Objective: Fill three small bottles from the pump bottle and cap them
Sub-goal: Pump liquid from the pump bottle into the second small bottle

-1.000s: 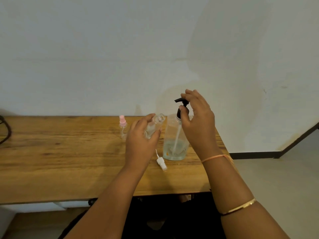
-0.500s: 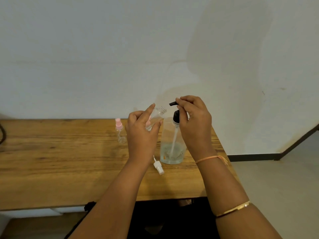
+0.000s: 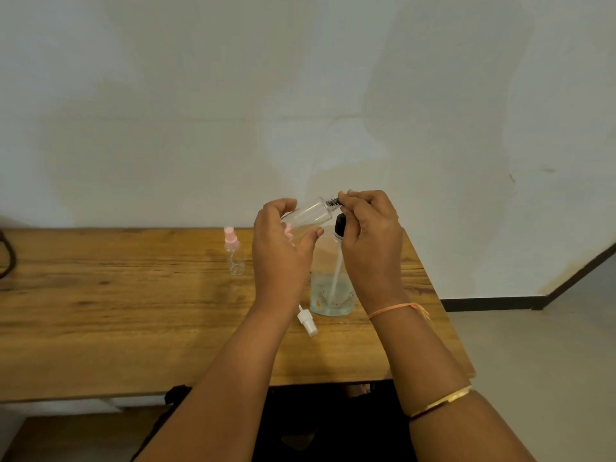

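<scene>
Small clear bottle (image 3: 308,216): held tilted above the wooden table (image 3: 116,311), gripped in the curled left hand (image 3: 283,248), mouth at the pump head (image 3: 338,225).
Pump bottle (image 3: 330,288): stood upright on the table, top pinched by the raised right hand (image 3: 370,235).

The light is soft and rather dim, even all over, with a greenish-grey cast on the wall (image 3: 300,78). A broad, faint shadow darkens the wall's upper right, and paler blotches sit just above the table (image 3: 100,311). My left hand (image 3: 280,251) and right hand (image 3: 370,241) throw barely any shadow on the wood, while below the table's near edge it goes almost black. I see no harsh glare, only a thin glint on my bangle (image 3: 443,400) and a mild sheen on the pump bottle (image 3: 320,288). The small bottle (image 3: 306,216) looks slightly smeared at its neck. The wide lens bows the table's near edge and stretches things toward the corners.
</scene>
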Available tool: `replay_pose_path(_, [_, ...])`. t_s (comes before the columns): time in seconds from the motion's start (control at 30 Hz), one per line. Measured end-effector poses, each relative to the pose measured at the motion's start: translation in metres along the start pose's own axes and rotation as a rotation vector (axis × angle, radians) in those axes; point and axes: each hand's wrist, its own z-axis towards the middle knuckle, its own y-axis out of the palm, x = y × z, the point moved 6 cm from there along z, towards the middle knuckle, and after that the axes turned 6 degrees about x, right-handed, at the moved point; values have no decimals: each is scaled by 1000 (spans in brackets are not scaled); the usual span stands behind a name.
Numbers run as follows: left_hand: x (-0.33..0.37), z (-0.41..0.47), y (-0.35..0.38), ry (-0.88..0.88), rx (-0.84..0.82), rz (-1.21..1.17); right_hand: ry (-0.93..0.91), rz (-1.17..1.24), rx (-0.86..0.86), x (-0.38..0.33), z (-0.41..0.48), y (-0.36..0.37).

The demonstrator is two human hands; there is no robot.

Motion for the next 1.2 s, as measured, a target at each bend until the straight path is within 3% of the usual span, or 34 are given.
replay_pose_path(0.47, [-12, 3, -10, -47, 52, -142, 17, 2, -34, -4, 2, -5])
replay_pose_path(1.2, [-8, 3, -12, -51, 20, -174, 59, 32, 8, 1, -3, -2])
